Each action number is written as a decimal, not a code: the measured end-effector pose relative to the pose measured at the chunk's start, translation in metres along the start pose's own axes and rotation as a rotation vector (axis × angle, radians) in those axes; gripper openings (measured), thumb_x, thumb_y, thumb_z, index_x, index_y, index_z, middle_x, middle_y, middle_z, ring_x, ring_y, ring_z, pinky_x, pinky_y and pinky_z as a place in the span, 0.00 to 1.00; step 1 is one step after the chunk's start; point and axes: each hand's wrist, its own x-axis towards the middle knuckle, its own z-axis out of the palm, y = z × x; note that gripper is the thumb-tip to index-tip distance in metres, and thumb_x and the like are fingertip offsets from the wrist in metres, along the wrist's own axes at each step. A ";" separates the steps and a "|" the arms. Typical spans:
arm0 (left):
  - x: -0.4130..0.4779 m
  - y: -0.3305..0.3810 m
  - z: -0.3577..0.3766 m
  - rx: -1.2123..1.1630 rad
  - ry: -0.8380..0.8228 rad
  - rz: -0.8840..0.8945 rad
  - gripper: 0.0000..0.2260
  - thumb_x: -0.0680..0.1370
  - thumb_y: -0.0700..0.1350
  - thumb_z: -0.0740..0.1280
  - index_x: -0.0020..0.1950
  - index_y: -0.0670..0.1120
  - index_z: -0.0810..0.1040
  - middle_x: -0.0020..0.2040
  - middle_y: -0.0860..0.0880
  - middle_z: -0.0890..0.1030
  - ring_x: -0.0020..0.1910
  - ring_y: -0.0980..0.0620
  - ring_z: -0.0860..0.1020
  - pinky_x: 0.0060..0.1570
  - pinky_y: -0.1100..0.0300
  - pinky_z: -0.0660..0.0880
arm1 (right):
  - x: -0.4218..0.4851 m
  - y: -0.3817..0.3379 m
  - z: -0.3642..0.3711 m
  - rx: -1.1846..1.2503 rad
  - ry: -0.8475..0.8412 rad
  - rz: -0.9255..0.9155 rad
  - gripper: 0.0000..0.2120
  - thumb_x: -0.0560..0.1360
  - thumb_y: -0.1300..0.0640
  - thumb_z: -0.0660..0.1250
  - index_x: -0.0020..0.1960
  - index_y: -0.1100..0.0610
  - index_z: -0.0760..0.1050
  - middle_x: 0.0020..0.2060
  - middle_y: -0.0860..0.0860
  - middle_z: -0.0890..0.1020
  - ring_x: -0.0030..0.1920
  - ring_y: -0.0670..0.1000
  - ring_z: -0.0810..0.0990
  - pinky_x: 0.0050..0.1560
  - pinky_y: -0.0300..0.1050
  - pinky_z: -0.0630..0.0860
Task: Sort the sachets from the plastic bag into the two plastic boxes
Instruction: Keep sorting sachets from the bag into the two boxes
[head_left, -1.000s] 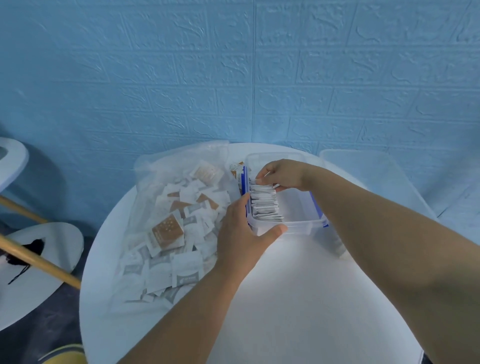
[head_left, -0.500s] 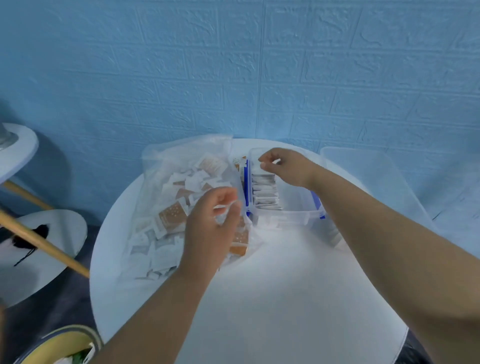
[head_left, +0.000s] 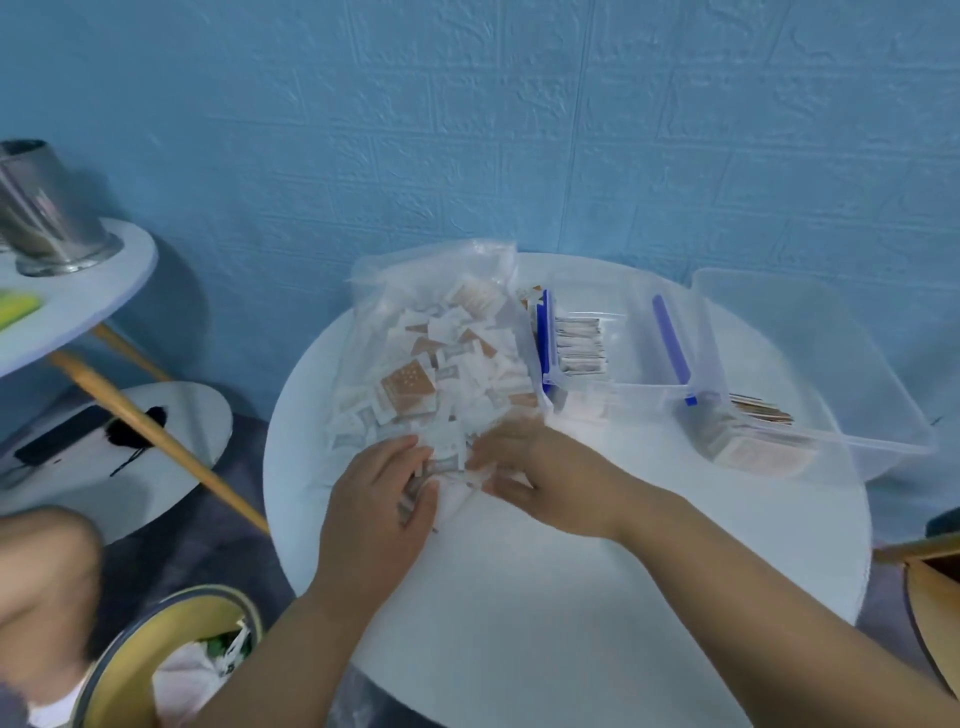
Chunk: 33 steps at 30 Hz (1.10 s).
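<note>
Down at the near edge of the sachets (head_left: 410, 384), which spill from the plastic bag (head_left: 374, 291) on the left half of the round table (head_left: 571, 597), both hands meet. The left hand (head_left: 376, 499) lies palm down, its bent fingers over a few white sachets whose edges peek out beneath. The right hand (head_left: 540, 480) reaches in from the right, its fingers and thumb spread around more. Blur hides whether either truly grips. Right of the bag stands the small box (head_left: 623, 387) with sachets filed inside, the large box (head_left: 857, 374) just beyond

Bag (head_left: 395, 291) left on table (head_left: 571, 597), boxes (head_left: 639, 387) right (sachets (head_left: 408, 387) in all).
</note>
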 end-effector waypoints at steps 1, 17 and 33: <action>0.001 -0.001 0.001 0.036 -0.035 0.006 0.20 0.73 0.54 0.60 0.55 0.42 0.80 0.56 0.46 0.80 0.56 0.51 0.74 0.57 0.61 0.69 | 0.003 0.002 0.002 0.006 0.045 0.013 0.14 0.77 0.58 0.64 0.62 0.56 0.75 0.61 0.51 0.76 0.58 0.45 0.72 0.59 0.31 0.65; -0.006 -0.002 -0.012 -0.038 -0.048 -0.075 0.22 0.74 0.53 0.56 0.60 0.43 0.78 0.60 0.47 0.78 0.60 0.52 0.73 0.61 0.66 0.63 | 0.005 0.001 0.048 -0.132 0.207 0.061 0.23 0.68 0.37 0.59 0.54 0.48 0.80 0.60 0.44 0.78 0.60 0.55 0.73 0.59 0.51 0.70; -0.004 -0.003 -0.007 0.091 -0.137 -0.151 0.21 0.73 0.42 0.69 0.65 0.43 0.73 0.62 0.46 0.75 0.61 0.44 0.71 0.60 0.55 0.67 | -0.001 -0.004 0.063 -0.007 0.326 0.128 0.25 0.64 0.39 0.68 0.56 0.51 0.78 0.57 0.45 0.77 0.61 0.49 0.72 0.62 0.41 0.64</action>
